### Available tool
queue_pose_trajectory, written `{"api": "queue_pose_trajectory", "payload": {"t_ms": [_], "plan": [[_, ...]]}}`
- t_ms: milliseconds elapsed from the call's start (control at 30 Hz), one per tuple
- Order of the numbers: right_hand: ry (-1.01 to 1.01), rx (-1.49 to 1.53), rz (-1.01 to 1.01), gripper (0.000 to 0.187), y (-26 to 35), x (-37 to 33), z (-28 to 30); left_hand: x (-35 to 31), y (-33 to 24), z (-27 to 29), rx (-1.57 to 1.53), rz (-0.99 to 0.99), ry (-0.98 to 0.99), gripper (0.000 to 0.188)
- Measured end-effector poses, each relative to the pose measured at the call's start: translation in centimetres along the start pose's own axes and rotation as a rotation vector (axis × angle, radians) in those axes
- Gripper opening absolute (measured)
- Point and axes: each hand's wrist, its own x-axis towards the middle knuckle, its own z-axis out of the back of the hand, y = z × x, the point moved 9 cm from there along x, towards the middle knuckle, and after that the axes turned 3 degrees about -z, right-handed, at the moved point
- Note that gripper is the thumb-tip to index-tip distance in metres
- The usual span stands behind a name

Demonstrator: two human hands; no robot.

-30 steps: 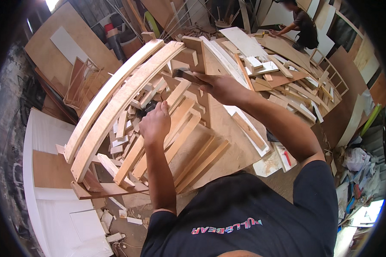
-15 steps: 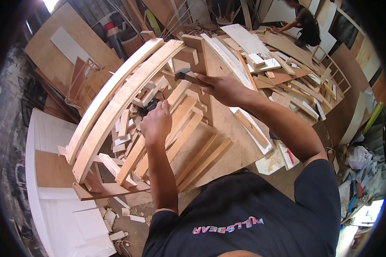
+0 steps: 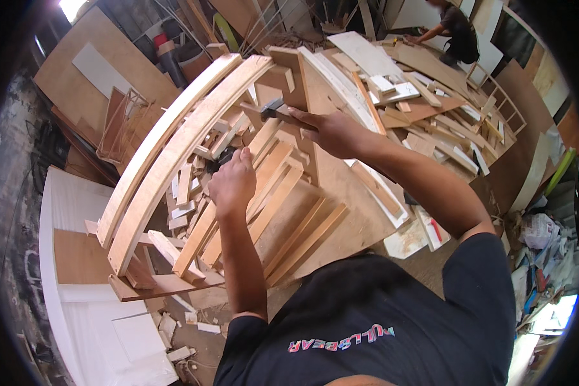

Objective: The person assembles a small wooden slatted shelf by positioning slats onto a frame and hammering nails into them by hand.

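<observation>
My right hand is closed round the handle of a hammer, whose dark head is over the upper end of the wooden slats. Lower and to the left, my left hand is closed with fingers bent, on or just above a wooden slat of the frame. A black object shows beside its fingertips; its kind, and whether the fingers hold it, cannot be made out. Two curved wooden rails arch along the left of the frame. An upright wooden board stands beyond the hammer.
Offcuts lie between rails and slats. Under the frame is a wide wooden panel. Scrap boards are heaped to the right, where another person crouches at the back. A white curved panel leans at the left.
The view has shifted slightly. Both my hands and the hammer stay almost in place over the slats.
</observation>
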Motion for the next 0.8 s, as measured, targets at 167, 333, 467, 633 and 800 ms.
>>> {"api": "queue_pose_trajectory", "payload": {"t_ms": [167,333,467,633,800], "plan": [[-0.028,0.049,0.053,0.058,0.0,0.7,1.0,0.3,0.1,0.0,0.009,-0.007,-0.016,0.054],[0.049,0.004,0.010,0.060,-0.2,1.3,1.0,0.0,0.2,0.2,0.020,0.000,-0.012,0.055],[0.046,-0.066,0.017,0.056,-1.5,0.2,-1.5,0.2,-0.4,0.0,-0.004,-0.046,-0.011,0.056],[0.063,0.081,-0.037,0.056,0.2,0.5,0.9,0.2,0.3,0.2,0.024,-0.015,-0.029,0.055],[0.099,0.129,-0.059,0.055,-1.0,0.4,-0.1,-0.1,-0.1,0.2,0.040,-0.002,-0.003,0.054]]}}
